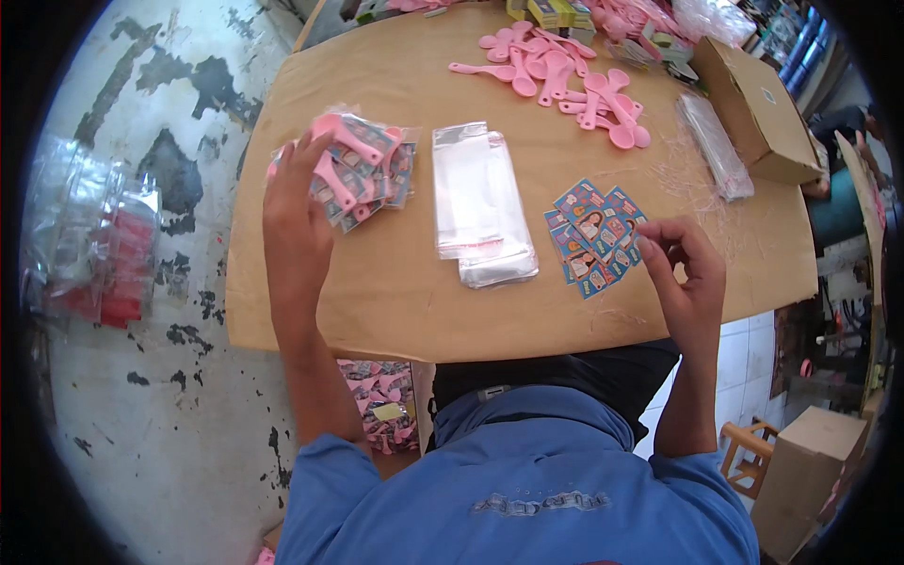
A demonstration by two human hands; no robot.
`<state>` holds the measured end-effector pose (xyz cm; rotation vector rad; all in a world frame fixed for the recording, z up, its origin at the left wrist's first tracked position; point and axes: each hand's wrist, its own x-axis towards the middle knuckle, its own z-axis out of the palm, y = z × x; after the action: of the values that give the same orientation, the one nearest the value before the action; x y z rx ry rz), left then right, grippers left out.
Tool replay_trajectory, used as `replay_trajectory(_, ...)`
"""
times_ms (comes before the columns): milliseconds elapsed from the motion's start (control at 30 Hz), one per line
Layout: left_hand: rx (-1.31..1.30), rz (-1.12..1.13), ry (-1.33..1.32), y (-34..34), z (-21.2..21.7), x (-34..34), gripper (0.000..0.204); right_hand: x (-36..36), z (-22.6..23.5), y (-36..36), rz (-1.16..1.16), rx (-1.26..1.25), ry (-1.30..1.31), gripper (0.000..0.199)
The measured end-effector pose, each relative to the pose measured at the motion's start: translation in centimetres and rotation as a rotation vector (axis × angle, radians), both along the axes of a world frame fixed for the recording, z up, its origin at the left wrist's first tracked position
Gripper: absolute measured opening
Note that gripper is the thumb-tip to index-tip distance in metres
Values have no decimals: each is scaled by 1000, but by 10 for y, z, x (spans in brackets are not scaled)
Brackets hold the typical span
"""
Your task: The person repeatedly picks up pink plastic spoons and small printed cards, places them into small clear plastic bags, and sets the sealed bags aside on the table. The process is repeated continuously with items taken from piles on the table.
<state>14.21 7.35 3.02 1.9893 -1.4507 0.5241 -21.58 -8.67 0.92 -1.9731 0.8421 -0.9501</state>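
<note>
We are looking straight down on a brown table [395,301], its top like plain board, bare in the near part. Our left hand [294,202] lies flat with fingers spread on the near edge of a heap of packed bags [363,169], each showing a pink scoop and a printed card; it presses there and grips nothing. Our right hand [686,268] hovers just beside a fan of printed cards [593,235], fingers curled in, thumb and forefinger close together at the edge of the cards; whether they pinch a card we cannot tell. Between the two hands lies a stack of clear bags [480,202], flat on the table. Farther off, a loose pile of pink scoops [565,75] spreads over the far part, and a cardboard box [758,108] sits at the far right corner with a bundle of clear sleeves [716,146] just beside it. The floor [160,113] to the left is pale with dark patches where the coat has worn off, and a heap of bags with red contents [104,250] rests there. Below the table edge, more pink packed items [377,400] sit by our knees, and another box [805,466] stands at the lower right.
</note>
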Motion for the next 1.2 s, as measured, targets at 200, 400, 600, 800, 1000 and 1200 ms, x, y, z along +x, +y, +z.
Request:
replay_trajectory(200, 20, -71, 606, -21, -22, -56, 25, 17, -21, -7, -171, -165, 330, 27)
replay_trajectory(400, 288, -21, 694, -42, -47, -59, 31, 34, -29, -3, -215, -270, 622, 51)
replay_trajectory(600, 137, 19, 921, -40, -56, -56, 20, 33, -26, -11, -125, -38, 412, 38)
replay_trajectory(800, 18, -30, 985, -32, -59, -52, 16, 29, -30, -17, -85, 101, 194, 17)
replay_trajectory(1000, -162, 22, 658, -26, -59, -55, 18, 29, -30, -16, -184, -10, 44, 14)
replay_trajectory(1200, -215, -135, 1216, -18, -54, -68, 14, 49, -17, 7, 84, 478, -313, 15)
